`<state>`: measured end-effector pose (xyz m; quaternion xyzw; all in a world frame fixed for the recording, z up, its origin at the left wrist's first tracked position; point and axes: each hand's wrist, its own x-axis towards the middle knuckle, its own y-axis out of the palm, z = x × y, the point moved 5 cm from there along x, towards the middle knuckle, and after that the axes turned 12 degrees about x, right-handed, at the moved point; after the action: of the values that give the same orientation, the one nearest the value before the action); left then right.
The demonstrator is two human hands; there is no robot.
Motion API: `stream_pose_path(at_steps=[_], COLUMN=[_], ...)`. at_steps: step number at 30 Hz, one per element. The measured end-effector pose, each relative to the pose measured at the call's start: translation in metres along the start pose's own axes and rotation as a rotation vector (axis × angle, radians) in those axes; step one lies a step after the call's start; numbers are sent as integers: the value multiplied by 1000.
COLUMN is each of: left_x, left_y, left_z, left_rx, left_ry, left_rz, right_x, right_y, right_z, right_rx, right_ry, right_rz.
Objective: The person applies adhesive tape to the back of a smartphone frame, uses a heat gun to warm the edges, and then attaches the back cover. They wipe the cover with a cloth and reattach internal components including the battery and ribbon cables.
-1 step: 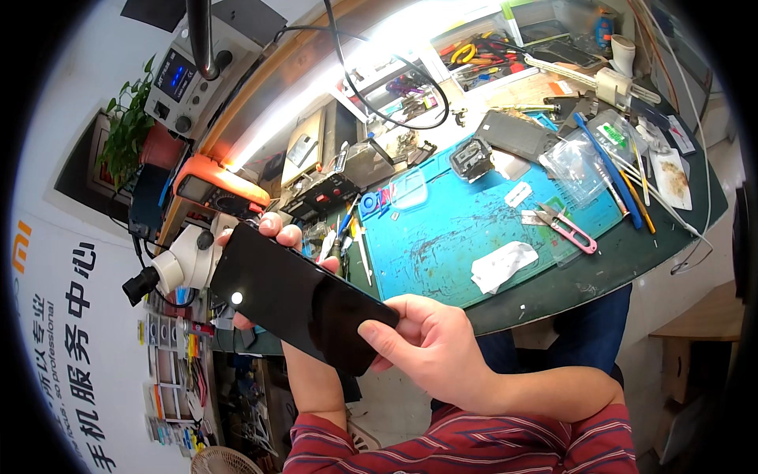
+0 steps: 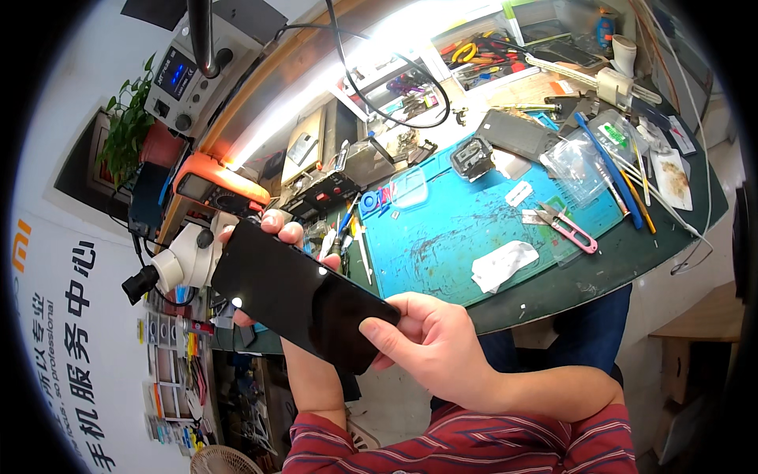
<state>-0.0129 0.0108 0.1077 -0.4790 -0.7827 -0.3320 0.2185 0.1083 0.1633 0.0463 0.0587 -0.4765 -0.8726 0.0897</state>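
Observation:
A black smartphone (image 2: 288, 292), its glossy dark face up, is held at a slant above the bench's near edge. My left hand (image 2: 280, 227) grips it from beneath, fingertips curled over its far edge. My right hand (image 2: 422, 344) holds the lower right end, thumb pressed on the dark surface near the corner. Beyond it lies a blue work mat (image 2: 418, 253) with a crumpled white tissue (image 2: 501, 265) and pink-handled scissors (image 2: 572, 233).
A white microscope (image 2: 189, 253) stands left, below an orange multimeter (image 2: 217, 182). Phone parts (image 2: 513, 134), brushes and blue pens (image 2: 608, 170) crowd the right. Above are a grey station (image 2: 185, 83) and hanging black cable.

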Motion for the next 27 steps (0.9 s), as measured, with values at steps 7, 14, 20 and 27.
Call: stream_pose_path(at_steps=[7, 14, 20, 27], left_x=[3, 2, 0, -2], left_y=[-4, -17, -20, -27], left_z=[9, 15, 19, 21], left_rx=[12, 13, 16, 92], left_ry=[18, 33, 11, 3], left_rz=[-2, 48, 6, -58], right_x=[3, 6, 8, 14], right_y=[-3, -7, -5, -9], right_z=[3, 0, 3, 1], right_rx=[38, 55, 5, 2], right_ry=[24, 35, 54, 31], right_rz=[-18, -55, -58, -71])
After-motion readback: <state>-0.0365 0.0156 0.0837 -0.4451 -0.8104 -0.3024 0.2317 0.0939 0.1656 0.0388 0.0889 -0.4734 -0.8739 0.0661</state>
